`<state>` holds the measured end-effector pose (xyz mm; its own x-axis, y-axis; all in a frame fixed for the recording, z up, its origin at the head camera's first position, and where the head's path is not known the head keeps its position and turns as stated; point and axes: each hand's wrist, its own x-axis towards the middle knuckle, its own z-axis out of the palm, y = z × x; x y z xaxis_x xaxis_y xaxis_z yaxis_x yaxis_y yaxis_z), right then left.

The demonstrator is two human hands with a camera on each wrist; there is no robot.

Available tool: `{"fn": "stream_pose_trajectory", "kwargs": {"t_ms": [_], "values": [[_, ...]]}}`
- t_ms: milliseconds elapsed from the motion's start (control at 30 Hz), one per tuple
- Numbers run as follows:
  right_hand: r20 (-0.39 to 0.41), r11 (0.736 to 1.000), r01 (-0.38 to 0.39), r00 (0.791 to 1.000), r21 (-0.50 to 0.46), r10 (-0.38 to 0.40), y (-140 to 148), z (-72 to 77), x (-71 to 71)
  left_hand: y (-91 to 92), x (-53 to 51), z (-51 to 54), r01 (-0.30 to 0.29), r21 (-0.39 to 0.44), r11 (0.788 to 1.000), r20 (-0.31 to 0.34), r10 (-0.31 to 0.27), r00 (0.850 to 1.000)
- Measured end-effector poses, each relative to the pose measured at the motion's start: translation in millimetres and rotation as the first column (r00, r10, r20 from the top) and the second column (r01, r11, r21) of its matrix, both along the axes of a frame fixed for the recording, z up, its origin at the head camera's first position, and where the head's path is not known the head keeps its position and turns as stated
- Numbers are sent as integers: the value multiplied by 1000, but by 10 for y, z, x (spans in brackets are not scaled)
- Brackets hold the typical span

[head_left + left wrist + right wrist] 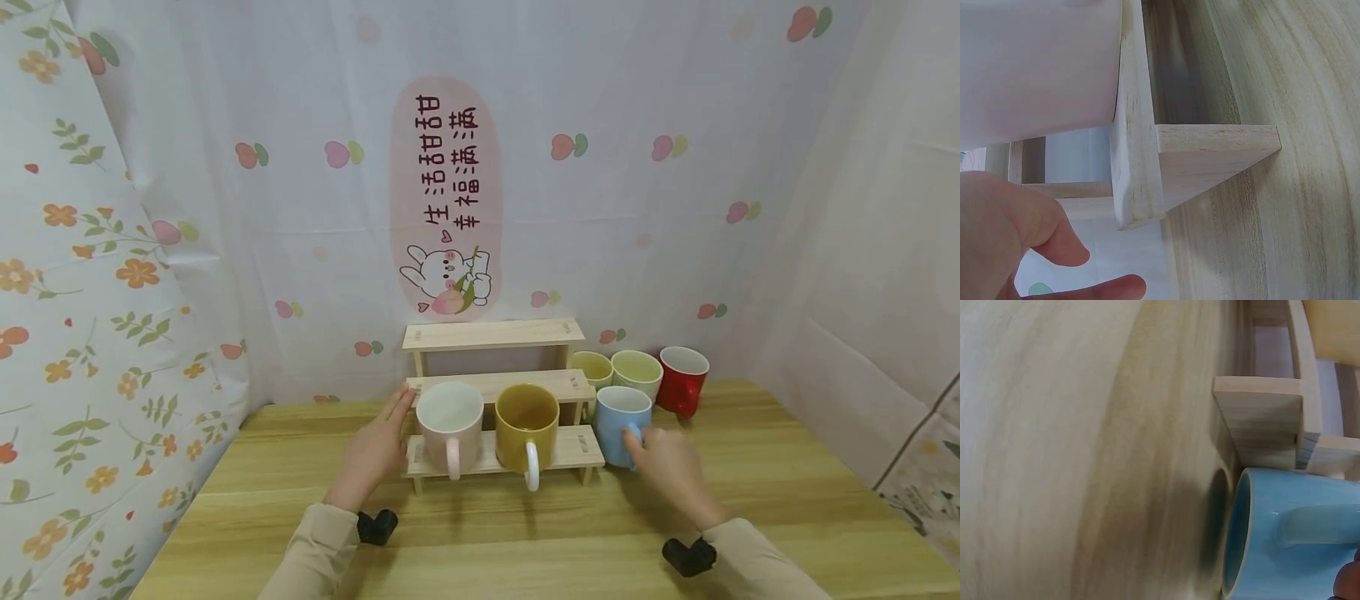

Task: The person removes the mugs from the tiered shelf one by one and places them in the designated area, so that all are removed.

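My right hand [671, 471] grips the handle of a light blue mug [621, 421] beside the right end of a three-tier wooden rack [495, 335]. In the right wrist view, the blue mug [1297, 575] is close to the rack's end, with a fingertip [1349, 581] at the frame edge; whether its base touches the table is unclear. My left hand [378, 454] is at the rack's left side, fingers extended near the middle shelf. A pale pink mug [450, 417] and a mustard mug [527, 421] stand on the lowest shelf, handles towards me.
Behind the blue mug are a yellow cup [594, 367], a pale green cup [637, 371] and a red mug [681, 383]. The wooden table [480, 550] runs up to a patterned curtain [315, 250] at the back.
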<state>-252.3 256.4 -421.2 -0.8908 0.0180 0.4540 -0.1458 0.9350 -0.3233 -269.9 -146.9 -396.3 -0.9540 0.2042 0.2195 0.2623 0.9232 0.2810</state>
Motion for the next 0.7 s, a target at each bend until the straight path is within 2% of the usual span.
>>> {"fn": "stream_pose_trajectory", "kwargs": {"t_ms": [400, 700], "values": [[-77, 999, 32, 997, 31, -29, -34, -113, -40, 0, 0, 3, -4, 0, 1000, -4, 4, 1000], [34, 997, 78, 996, 13, -79, -14, -151, -125, 5, 0, 6, -4, 3, 1000, -3, 4, 1000]]}}
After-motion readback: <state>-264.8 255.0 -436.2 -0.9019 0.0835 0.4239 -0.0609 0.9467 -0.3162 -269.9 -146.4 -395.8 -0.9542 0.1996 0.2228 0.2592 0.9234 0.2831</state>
